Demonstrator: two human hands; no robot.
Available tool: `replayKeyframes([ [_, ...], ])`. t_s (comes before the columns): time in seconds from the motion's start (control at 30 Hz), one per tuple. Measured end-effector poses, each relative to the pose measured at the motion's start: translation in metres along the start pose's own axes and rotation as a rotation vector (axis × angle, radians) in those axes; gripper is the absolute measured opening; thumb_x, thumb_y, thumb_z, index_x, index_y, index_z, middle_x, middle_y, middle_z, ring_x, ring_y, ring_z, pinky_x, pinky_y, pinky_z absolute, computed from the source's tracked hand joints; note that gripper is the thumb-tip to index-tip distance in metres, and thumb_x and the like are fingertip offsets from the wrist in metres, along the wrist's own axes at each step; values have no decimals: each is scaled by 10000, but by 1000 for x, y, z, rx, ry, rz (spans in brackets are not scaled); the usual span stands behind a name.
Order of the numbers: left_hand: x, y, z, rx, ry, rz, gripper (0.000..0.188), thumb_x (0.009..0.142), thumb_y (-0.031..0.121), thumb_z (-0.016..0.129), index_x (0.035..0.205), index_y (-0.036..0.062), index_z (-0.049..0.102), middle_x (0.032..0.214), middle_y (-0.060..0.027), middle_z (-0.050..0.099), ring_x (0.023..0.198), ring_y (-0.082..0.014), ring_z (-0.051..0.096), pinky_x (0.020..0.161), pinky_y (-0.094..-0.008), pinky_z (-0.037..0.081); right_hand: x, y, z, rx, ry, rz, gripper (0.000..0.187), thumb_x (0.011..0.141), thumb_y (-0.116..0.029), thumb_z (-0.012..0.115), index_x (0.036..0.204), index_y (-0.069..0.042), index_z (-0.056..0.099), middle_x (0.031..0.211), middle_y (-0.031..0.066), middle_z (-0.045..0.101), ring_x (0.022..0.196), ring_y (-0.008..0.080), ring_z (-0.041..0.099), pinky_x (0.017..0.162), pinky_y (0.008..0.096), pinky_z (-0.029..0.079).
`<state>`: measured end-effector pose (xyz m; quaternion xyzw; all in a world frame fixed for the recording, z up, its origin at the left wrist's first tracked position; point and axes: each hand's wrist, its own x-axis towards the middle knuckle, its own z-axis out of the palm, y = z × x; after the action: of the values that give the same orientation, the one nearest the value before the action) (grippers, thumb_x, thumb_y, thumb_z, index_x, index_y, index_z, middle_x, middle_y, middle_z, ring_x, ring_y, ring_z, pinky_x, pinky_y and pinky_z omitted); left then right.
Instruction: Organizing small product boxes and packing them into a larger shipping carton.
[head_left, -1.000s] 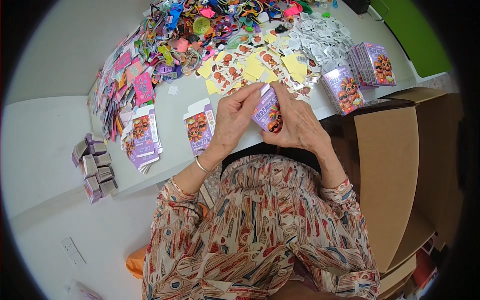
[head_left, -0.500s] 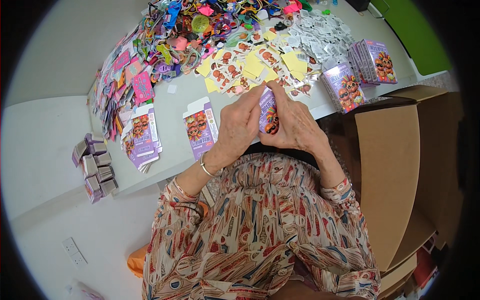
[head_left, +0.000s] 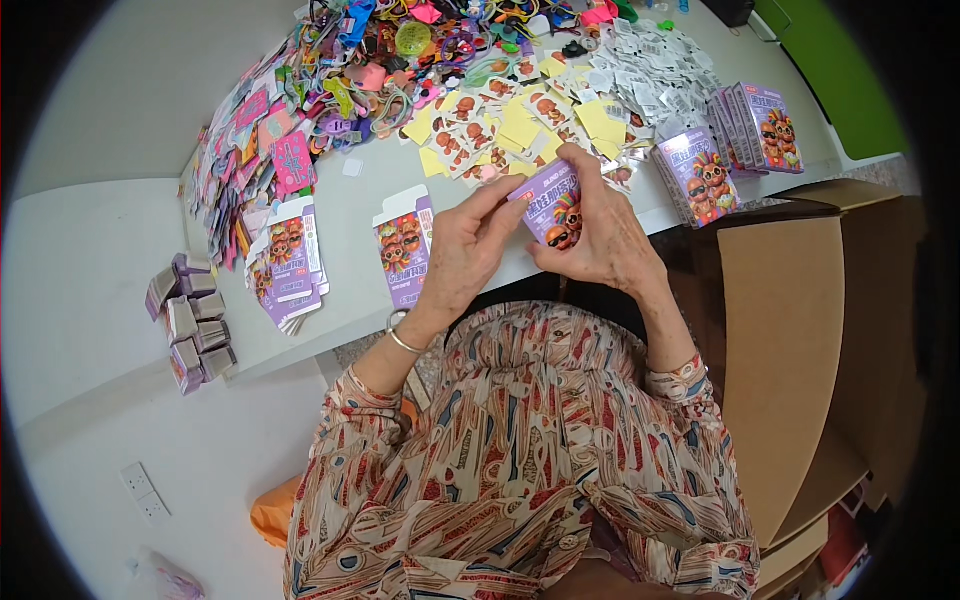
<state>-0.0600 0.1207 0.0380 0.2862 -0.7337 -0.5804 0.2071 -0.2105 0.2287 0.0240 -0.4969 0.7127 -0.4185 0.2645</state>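
Observation:
Between my two hands is a small purple box (head_left: 556, 212) printed with cartoon faces, tilted above the table's front edge. My left hand (head_left: 474, 236) pinches its upper left corner with thumb and fingers. Round its right side curls my right hand (head_left: 608, 232), the thumb under the lower edge and a finger along the top. To the left lies a flat unfolded purple carton (head_left: 404, 250) with its white flap up. Further left is a fanned stack of the same flat cartons (head_left: 290, 262). Finished-looking boxes (head_left: 697, 178) stand upright at the right.
Behind my hands spread yellow-backed stickers (head_left: 520, 120), small white packets (head_left: 655, 75) and a heap of colourful trinkets (head_left: 400, 70). Pink and purple cards (head_left: 240, 170) pile at the left. More boxes (head_left: 762, 130) stand far right, above an open cardboard carton (head_left: 780, 360). Grey-purple bundles (head_left: 195, 320) sit at the left edge.
The purple box has turned so more of its printed front shows. My left hand has shifted down and left along it, and the hands are slightly further apart.

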Motion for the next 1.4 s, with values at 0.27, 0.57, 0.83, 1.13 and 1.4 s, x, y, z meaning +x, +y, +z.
replayKeyframes([
  [0.27, -5, -2, 18, 103, 83, 205, 180, 900, 33, 606, 1063, -35, 643, 1023, -121, 677, 884, -147, 640, 785, -252, 493, -9, -3, -5, -48, 79, -46, 888, 604, -249, 755, 1327, 8, 309, 883, 220, 603, 794, 394, 630, 714, 431, 500],
  [0.57, 12, 9, 5, -132, 38, 66, 485, 895, 62, 622, 1346, 27, 445, 1352, -111, 482, 1153, -214, 548, 982, -331, 426, -21, -15, -50, -351, 435, -29, 807, 640, -250, 735, 1305, 37, 379, 1035, 224, 581, 867, 355, 615, 751, 428, 502],
  [0.83, -10, 5, -36, 155, 123, 106, 472, 865, 67, 661, 1309, 34, 503, 1242, -80, 572, 1130, -176, 551, 950, -316, 434, -28, 22, -91, -837, 457, -10, 783, 778, -296, 717, 1353, 90, 354, 1288, 258, 486, 1112, 434, 478, 977, 452, 392],
  [1.13, -49, -32, -125, 824, 7, 194, 661, 757, 336, 767, 1293, 41, 514, 1320, -170, 506, 1255, -357, 441, 1038, -406, 348, -15, -13, -62, -1090, 494, -246, 534, 802, -220, 696, 1218, 43, 486, 1255, 231, 506, 1136, 413, 484, 948, 472, 400],
  [1.4, -41, -49, -115, 959, -118, 107, 924, 614, 479, 800, 1355, 65, 437, 1318, -151, 421, 1211, -365, 374, 1016, -481, 297, -16, -39, 50, -270, -82, -313, 569, 799, -238, 713, 1228, 43, 465, 1203, 238, 523, 1088, 389, 491, 920, 454, 422],
])
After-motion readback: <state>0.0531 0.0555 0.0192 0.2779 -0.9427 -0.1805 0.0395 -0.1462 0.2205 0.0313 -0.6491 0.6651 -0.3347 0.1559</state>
